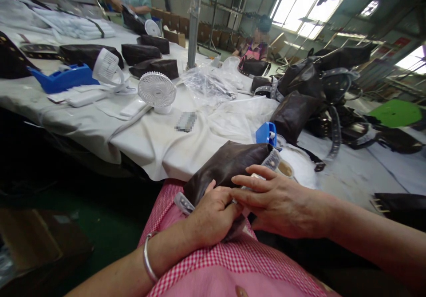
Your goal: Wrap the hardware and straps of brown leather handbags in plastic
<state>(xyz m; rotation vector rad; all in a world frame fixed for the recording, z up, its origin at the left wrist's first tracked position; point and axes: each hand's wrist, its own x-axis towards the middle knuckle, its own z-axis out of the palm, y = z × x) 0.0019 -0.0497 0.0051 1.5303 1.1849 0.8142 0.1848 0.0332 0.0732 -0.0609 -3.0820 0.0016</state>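
Note:
A dark brown leather bag (229, 164) with a grey studded strap (183, 203) lies on my lap, partly against the table edge. My left hand (211, 217) is curled over the bag's lower part, fingers closed on the leather. A silver bangle (148, 257) circles that wrist. My right hand (276, 201) lies over the left one with its fingers stretched out flat, fingertips touching the bag and a pale small object I cannot make out.
A white-covered table (159, 141) carries small white fans (157, 90), a blue tape dispenser (63, 78), another blue dispenser (266, 133), plastic wrapping (209, 84) and several dark bags (319, 93). Two other people work at the back. A cardboard box (33, 243) sits on the floor at left.

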